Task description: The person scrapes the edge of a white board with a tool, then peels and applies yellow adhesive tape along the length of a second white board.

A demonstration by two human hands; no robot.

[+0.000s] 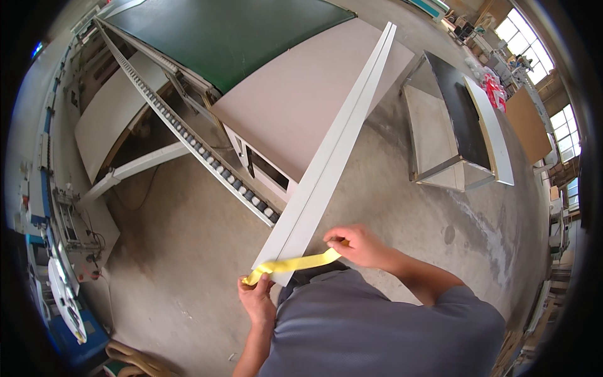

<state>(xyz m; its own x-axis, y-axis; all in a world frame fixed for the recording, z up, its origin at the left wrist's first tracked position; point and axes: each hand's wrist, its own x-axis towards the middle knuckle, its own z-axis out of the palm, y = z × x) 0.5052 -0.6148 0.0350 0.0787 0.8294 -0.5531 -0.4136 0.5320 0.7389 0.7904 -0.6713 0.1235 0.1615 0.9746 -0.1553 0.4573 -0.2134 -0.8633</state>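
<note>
A strip of yellow tape (300,264) runs between my two hands across the near end of two long, narrow white boards (326,157) lying side by side. My left hand (259,300) pinches one end of the tape at the boards' near left corner, thumb on top. To the right of the boards, my right hand (359,245) is closed on the other end, its fingers curled in. The tape is slightly twisted near my left hand. Whether it sticks to the boards I cannot tell.
The boards extend over a pale pink panel (295,94) beside a dark green surface (220,31). A roller rail (201,147) runs along the left. A black and pale cabinet frame (449,125) stands on the concrete floor at right. Machinery (63,276) lines the far left.
</note>
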